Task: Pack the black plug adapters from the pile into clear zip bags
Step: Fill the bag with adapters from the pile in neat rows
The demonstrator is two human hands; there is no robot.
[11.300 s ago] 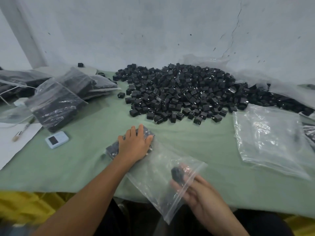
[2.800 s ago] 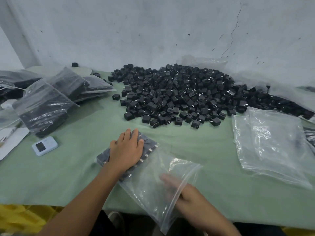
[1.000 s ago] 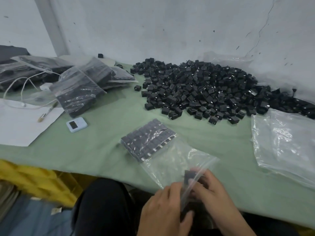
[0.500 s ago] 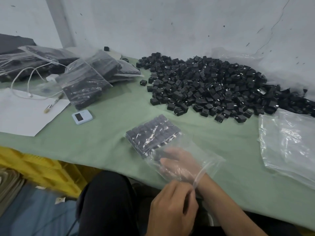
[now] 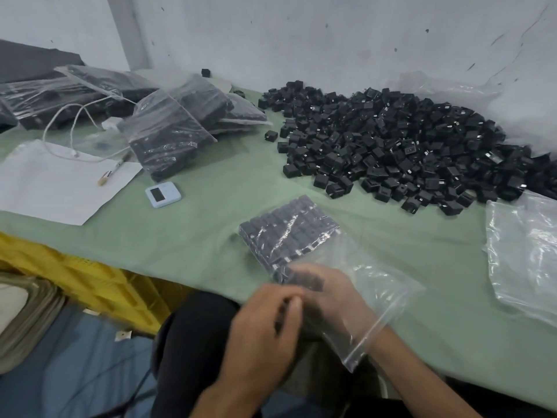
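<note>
A big pile of black plug adapters (image 5: 388,146) lies on the green table cover (image 5: 211,224) at the back right. A clear zip bag (image 5: 361,285) lies in front of me, with neat rows of adapters (image 5: 289,233) at its far end. My right hand (image 5: 334,300) is inside the bag through its open mouth and holds a few black adapters (image 5: 301,277) against the packed rows. My left hand (image 5: 262,333) pinches the bag's near edge at the table's front.
Filled zip bags (image 5: 168,134) are stacked at the back left, beside a white sheet of paper (image 5: 54,179), a pen, a white cable and a small white timer (image 5: 162,194). Empty clear bags (image 5: 524,251) lie on the right. A yellow crate (image 5: 90,279) stands below the table's front edge.
My left hand lifted off the packed rows and came to the bag's mouth. My right hand went into the bag with adapters and pushed them toward the rows. The view swung left.
</note>
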